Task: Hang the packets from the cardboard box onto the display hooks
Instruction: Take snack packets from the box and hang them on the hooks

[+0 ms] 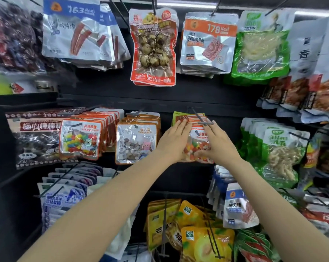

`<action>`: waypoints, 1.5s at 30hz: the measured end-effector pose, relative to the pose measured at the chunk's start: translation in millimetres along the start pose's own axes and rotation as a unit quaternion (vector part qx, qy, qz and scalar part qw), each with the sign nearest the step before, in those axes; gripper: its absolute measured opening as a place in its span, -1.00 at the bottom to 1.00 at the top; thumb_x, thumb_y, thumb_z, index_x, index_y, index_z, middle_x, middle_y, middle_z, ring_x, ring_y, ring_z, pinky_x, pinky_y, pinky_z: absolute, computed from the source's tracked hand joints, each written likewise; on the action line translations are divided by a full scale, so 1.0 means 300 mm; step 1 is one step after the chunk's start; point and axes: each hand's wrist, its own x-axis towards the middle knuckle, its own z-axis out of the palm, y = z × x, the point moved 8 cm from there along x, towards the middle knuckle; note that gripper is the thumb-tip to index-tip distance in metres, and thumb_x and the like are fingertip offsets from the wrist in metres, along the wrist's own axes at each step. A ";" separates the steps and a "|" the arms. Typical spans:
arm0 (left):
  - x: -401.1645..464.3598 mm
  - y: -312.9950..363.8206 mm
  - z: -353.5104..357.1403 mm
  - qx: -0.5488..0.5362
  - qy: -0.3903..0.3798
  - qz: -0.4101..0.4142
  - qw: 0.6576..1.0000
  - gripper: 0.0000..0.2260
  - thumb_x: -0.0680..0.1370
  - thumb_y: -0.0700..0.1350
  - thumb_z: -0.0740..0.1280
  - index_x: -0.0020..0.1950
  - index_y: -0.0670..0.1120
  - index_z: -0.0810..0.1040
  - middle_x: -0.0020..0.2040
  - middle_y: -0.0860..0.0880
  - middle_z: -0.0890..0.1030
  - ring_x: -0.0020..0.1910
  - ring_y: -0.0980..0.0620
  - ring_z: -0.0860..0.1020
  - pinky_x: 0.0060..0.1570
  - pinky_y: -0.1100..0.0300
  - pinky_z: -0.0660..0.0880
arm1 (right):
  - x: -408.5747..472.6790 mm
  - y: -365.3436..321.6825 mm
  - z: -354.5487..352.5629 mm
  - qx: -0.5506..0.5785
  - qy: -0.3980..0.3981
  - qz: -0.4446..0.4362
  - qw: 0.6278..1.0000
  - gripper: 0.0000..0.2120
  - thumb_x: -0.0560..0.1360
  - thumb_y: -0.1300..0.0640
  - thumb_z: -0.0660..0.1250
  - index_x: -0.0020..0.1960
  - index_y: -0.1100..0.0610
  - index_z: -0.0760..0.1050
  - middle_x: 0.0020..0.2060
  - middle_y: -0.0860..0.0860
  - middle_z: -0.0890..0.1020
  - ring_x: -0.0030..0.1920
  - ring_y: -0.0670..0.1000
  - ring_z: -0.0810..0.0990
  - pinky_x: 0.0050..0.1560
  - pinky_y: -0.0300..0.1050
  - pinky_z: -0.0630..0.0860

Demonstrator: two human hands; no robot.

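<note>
A black back panel [178,87] stands behind the display, with a bright light strip [188,4] above.

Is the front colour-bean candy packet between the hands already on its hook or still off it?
On it. The hook passes through the packet, which hangs before its stack; both hands press flat against it.

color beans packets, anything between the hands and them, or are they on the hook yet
Nothing visible is in the way. The left hand and right hand both lie flat on the color beans packets, which already hang on the hook.
</note>
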 end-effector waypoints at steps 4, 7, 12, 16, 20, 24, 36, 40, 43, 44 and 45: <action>0.040 -0.007 0.009 -0.061 0.003 -0.019 0.998 -0.08 0.40 0.11 0.46 0.55 -0.10 -0.05 0.55 -0.09 0.03 0.53 -0.06 0.00 0.47 0.02 0.05 | 0.081 0.017 0.022 0.009 -0.007 -0.006 1.000 -0.01 0.23 -0.17 0.54 0.50 0.03 0.13 0.48 0.00 0.21 0.51 0.06 0.11 0.48 0.14 0.13; 0.097 -0.047 -0.015 -0.225 -0.037 -0.062 0.972 -0.36 0.48 -0.06 0.36 0.49 -0.08 0.17 0.42 -0.10 0.30 0.39 -0.08 0.28 0.36 -0.03 0.32 | 0.125 0.038 0.031 0.040 -0.053 -0.029 0.997 -0.03 0.14 -0.18 0.55 0.44 0.02 0.23 0.41 -0.02 0.31 0.44 0.08 0.25 0.43 0.16 0.22; 0.179 -0.072 -0.021 -0.279 -0.021 -0.077 0.957 -0.62 0.66 -0.06 0.01 0.47 -0.13 0.26 0.44 -0.12 0.32 0.42 -0.08 0.29 0.41 0.02 0.23 | 0.142 0.064 0.039 0.320 -0.106 0.045 0.940 -0.61 0.59 0.21 0.19 0.41 0.11 0.30 0.29 0.00 0.43 0.10 -0.10 0.50 -0.05 -0.44 0.45; 0.278 -0.116 -0.021 -0.221 -0.010 -0.117 0.968 -0.66 0.65 -0.06 -0.01 0.26 -0.16 0.45 0.27 -0.14 0.46 0.28 -0.15 0.41 0.29 -0.04 0.34 | 0.194 0.067 0.030 0.297 -0.044 0.067 0.951 -0.62 0.66 0.06 0.02 0.42 0.18 0.32 0.26 0.03 0.40 0.28 -0.02 0.39 -0.22 -0.63 0.26; 0.332 -0.115 0.061 -0.160 -0.128 -0.107 0.973 -0.66 0.63 -0.13 0.07 0.37 -0.15 0.41 0.41 -0.12 0.38 0.31 -0.13 0.39 0.32 0.00 0.33 | 0.248 0.089 0.041 0.237 -0.085 0.063 0.966 -0.52 0.65 -0.05 0.01 0.50 0.14 0.19 0.48 0.08 0.25 0.42 0.06 0.31 0.41 -0.12 0.19; 0.345 -0.122 0.063 -0.144 -0.127 -0.102 0.976 -0.65 0.65 -0.15 0.05 0.39 -0.22 0.38 0.47 -0.15 0.30 0.42 -0.13 0.29 0.39 0.04 0.26 | 0.275 0.092 0.037 0.170 -0.121 0.053 0.977 -0.55 0.65 -0.02 0.01 0.42 0.21 0.31 0.39 0.13 0.40 0.22 0.00 0.49 0.19 -0.19 0.40; 0.382 -0.145 0.055 -0.134 -0.142 -0.110 0.975 -0.62 0.64 -0.06 0.05 0.45 -0.07 0.30 0.48 -0.14 0.25 0.40 -0.15 0.28 0.39 -0.01 0.22 | 0.395 0.138 0.108 0.148 -0.168 0.078 0.971 -0.59 0.62 -0.08 0.09 0.39 0.09 0.35 0.22 -0.01 0.49 -0.05 -0.12 0.51 -0.07 -0.24 0.44; 0.379 -0.161 0.059 -0.154 -0.159 -0.133 0.966 -0.68 0.60 -0.08 0.07 0.28 -0.10 0.45 0.30 -0.13 0.48 0.20 -0.11 0.46 0.28 0.00 0.35 | 0.394 0.133 0.124 0.162 -0.173 0.093 0.967 -0.59 0.62 -0.09 0.08 0.35 0.12 0.38 0.16 0.05 0.54 0.01 -0.01 0.56 0.10 -0.09 0.46; 0.405 -0.188 0.044 -0.144 -0.140 -0.152 0.968 -0.54 0.57 -0.03 0.09 0.47 -0.06 0.25 0.49 -0.09 0.26 0.42 -0.14 0.27 0.40 -0.07 0.19 | 0.409 0.147 0.133 0.180 -0.173 0.102 0.963 -0.62 0.61 -0.09 0.09 0.31 0.08 0.41 0.15 0.05 0.56 -0.09 -0.09 0.57 -0.08 -0.18 0.49; 0.413 -0.191 0.048 -0.136 -0.143 -0.153 0.968 -0.49 0.57 -0.02 0.08 0.53 -0.05 0.13 0.55 -0.06 0.10 0.49 -0.13 0.14 0.45 -0.08 0.10 | 0.418 0.151 0.132 0.187 -0.168 0.105 0.962 -0.61 0.62 -0.08 0.07 0.31 0.10 0.42 0.20 0.07 0.54 -0.05 -0.06 0.58 -0.05 -0.15 0.50; 0.416 -0.191 0.053 -0.124 -0.150 -0.151 0.969 -0.47 0.58 0.00 0.06 0.55 -0.05 0.05 0.57 -0.04 -0.01 0.52 -0.11 0.05 0.47 -0.09 0.04 | 0.428 0.154 0.132 0.195 -0.164 0.106 0.961 -0.60 0.62 -0.07 0.06 0.33 0.13 0.41 0.26 0.09 0.51 0.06 0.01 0.57 0.09 -0.07 0.49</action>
